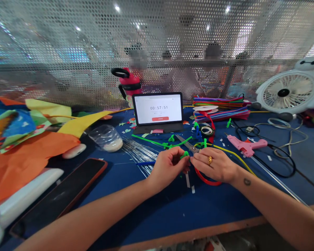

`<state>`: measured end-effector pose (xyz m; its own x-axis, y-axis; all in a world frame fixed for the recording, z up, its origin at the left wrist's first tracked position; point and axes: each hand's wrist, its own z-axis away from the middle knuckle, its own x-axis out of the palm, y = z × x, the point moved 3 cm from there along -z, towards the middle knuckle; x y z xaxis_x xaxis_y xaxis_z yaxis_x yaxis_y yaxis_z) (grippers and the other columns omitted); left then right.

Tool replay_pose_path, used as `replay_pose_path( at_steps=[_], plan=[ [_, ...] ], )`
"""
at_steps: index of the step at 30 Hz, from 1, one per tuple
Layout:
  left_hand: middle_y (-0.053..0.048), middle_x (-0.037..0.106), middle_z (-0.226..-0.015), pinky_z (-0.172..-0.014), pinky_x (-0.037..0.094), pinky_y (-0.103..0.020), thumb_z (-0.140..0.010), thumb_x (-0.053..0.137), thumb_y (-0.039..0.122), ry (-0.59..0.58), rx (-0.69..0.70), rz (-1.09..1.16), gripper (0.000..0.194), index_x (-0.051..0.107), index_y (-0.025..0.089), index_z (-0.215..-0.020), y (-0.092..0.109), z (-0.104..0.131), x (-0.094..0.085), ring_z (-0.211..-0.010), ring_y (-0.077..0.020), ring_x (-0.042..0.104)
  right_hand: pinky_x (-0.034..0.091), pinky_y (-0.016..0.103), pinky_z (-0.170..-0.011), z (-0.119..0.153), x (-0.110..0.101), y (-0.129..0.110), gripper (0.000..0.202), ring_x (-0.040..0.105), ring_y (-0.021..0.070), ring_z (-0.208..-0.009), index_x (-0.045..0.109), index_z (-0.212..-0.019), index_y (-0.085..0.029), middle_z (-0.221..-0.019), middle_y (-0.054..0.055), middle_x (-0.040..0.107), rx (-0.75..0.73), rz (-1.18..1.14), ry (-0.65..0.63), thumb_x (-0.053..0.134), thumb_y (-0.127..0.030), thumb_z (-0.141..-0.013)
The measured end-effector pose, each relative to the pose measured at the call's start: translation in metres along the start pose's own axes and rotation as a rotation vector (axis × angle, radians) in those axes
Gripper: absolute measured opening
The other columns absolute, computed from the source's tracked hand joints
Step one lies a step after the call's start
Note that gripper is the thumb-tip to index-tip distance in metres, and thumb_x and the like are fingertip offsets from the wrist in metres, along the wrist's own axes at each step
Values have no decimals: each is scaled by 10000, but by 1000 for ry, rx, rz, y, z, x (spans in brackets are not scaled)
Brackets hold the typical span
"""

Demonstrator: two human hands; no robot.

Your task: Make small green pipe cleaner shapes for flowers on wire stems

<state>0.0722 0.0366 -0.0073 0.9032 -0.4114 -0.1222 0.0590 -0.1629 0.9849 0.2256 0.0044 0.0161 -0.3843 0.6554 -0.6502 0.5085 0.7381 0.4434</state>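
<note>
Green fuzzy piece [186, 153], a small one, sits in front of the tablet [158, 108] and slightly to its right, pinched between the thumb and fingers of the left hand [167, 166], which are closed on it. The right hand [216, 165] (the one with a gold ring) is beside it, fingers bent over the scissors [187, 143]; whether they grip them I cannot tell. The blades point toward the tablet, and the red handle shows under the palm. Silver strands [140, 153] fan out in front of the tablet, with a clear plastic cup [102, 136] to its left. A red bottle [131, 85] stands behind it; bundled colored stems [219, 101], a pink glue gun [247, 144] and a white fan [300, 91] lie or stand to its right.
</note>
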Motion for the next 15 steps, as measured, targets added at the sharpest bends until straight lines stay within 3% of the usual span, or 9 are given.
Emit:
replay_pose_path(
  at_steps=[15],
  plan=[
    [15,601,-619,-522,530,-213,-800,601,335,-1,12,0,210,529,150,-731,-1,2,0,-536,-106,610,488,279,-667,4,8,2,173,583,146,-698,586,-886,-140,-756,52,656,95,-154,39,428,-69,-882]
  ],
)
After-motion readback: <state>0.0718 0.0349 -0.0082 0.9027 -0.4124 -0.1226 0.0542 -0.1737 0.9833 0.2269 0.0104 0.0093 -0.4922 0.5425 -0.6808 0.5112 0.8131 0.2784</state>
